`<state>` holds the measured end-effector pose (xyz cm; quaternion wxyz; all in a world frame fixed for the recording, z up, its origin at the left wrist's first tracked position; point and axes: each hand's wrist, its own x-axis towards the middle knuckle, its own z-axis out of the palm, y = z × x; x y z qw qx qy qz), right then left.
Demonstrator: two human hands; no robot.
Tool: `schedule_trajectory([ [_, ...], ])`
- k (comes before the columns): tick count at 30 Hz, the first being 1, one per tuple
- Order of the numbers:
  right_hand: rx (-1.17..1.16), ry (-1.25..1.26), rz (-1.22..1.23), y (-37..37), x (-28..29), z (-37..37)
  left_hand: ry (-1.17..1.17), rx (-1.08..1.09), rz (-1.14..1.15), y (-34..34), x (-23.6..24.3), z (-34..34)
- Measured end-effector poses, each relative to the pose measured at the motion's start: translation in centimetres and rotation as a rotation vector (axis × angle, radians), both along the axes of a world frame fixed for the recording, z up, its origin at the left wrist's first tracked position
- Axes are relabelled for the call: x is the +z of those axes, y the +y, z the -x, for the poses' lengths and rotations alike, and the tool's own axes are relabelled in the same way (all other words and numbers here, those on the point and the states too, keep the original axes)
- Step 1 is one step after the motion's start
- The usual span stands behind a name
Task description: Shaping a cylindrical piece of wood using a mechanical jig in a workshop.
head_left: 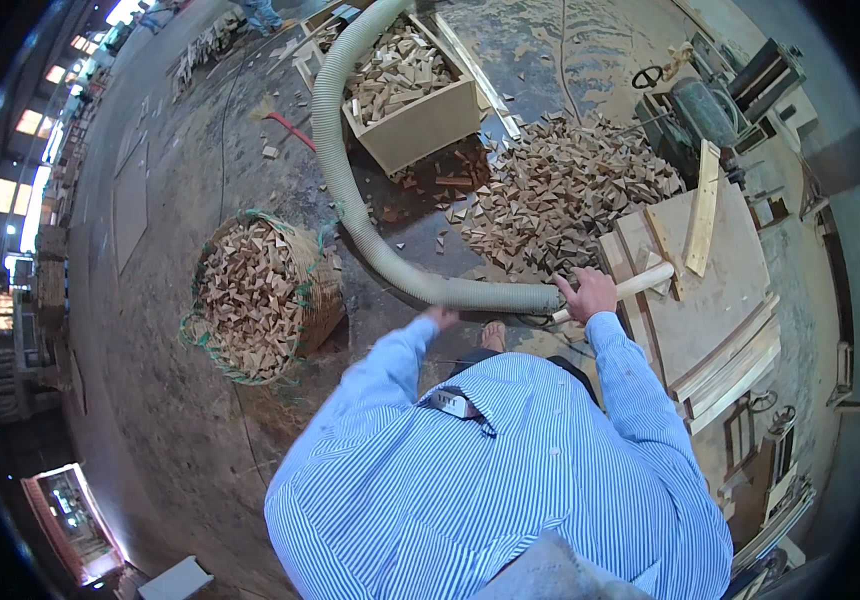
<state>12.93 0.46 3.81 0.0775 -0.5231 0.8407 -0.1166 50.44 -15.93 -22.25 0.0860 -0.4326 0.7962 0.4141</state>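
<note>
A thick ribbed, pale grey-green hose (pixel 332 150) curves down from the top and runs toward the right in front of me. Beside its lower bend is my left hand (pixel 440 318), smeared by motion and partly behind the hose, so its fingers do not show clearly. My right hand (pixel 590 295) is at the hose's dark-rimmed end, closed around a pale rod (pixel 647 279). That rod shows on both sides of the hand, and its rounded tip lies over the edge of a wooden table (pixel 735 235). The fingertips are close to the hose end; contact is unclear.
A woven basket (pixel 322 295) full of small wooden offcuts stands at the left. Farther off is a wooden box (pixel 420 130) of offcuts. A large pile of wooden pieces (pixel 570 190) covers the floor beside it. Machinery (pixel 700 112) stands at the far right, and boards (pixel 735 370) lie along the table.
</note>
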Motion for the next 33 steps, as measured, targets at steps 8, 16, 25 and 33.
schedule_trajectory([
  [8,-0.04,0.021,0.037,1.7,-1.2,1.1,-0.444,-0.193,-0.344,8.7,1.6,-10.2],
  [16,0.008,-0.067,0.1,2.5,-2.5,2.1,-0.321,-0.13,-0.058,-0.4,4.1,-1.7],
  [25,-0.677,0.035,0.556,19.9,-1.6,8.3,0.158,0.297,-0.47,0.3,7.5,13.1],
  [33,-1.093,0.13,-0.086,33.0,0.0,14.0,0.327,0.304,-0.377,4.3,13.9,22.7],
])
